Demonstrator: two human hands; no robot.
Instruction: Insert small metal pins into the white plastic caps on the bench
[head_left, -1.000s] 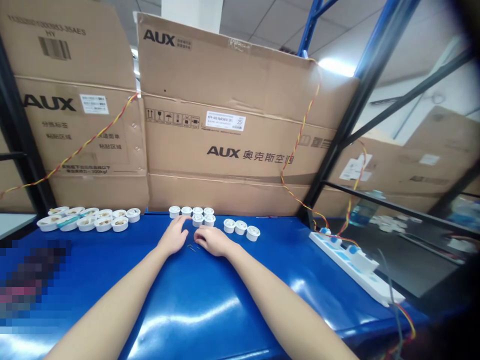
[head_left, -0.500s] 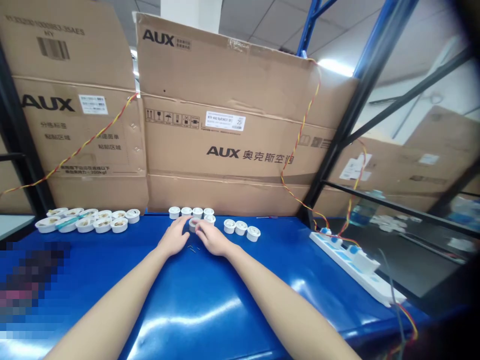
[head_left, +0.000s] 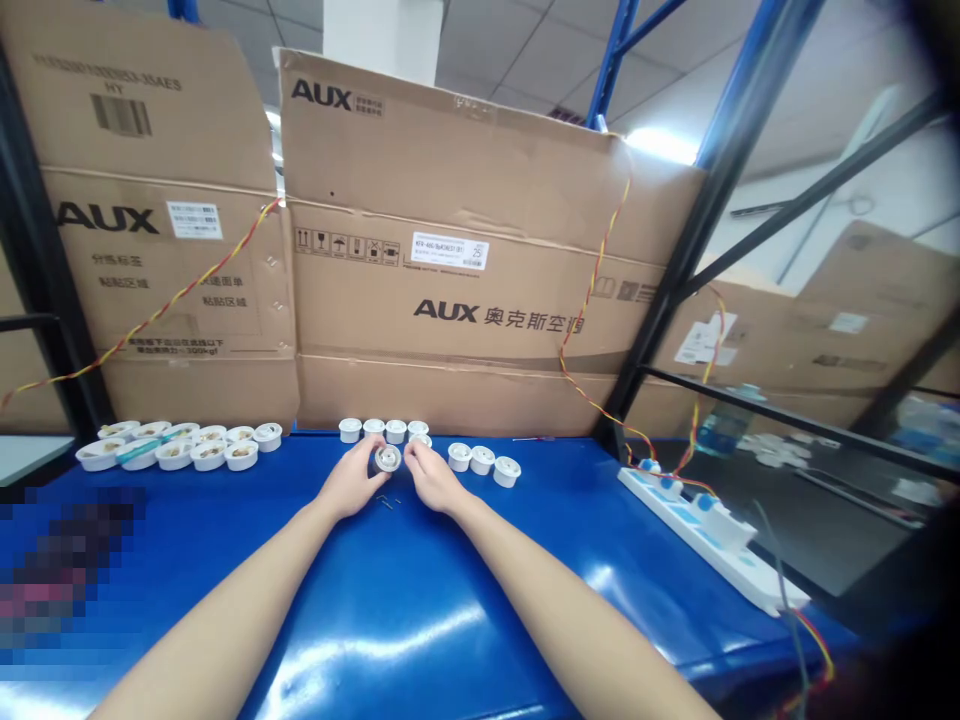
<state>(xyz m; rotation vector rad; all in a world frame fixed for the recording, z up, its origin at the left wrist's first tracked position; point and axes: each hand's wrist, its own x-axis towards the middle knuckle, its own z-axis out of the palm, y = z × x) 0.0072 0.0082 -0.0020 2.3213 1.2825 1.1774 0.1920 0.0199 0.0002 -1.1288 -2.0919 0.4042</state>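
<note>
My left hand [head_left: 351,478] has its thumb and fingers around a small round white plastic fitting [head_left: 388,459], tilted so that its open inner face shows. Just right of it, my right hand [head_left: 430,478] is closed in a pinch. Whatever its fingertips hold, if anything, is too small to make out. On the blue tabletop below the hands lie a few small screws [head_left: 387,504]. Behind the hands stands a row of similar white round fittings [head_left: 396,430], one partly hidden by my right hand. To the right are three more fittings [head_left: 482,460].
At the left are several white cups [head_left: 175,456] with small parts in them, a teal strip lying across some. A white power strip [head_left: 705,535] runs along the right edge by a black rack post [head_left: 652,340]. Cardboard sheets [head_left: 450,350] close off the back.
The fitting between my hands has tipped toward me, and its inner face now shows. My right hand has drawn back slightly from over it to its right side.
</note>
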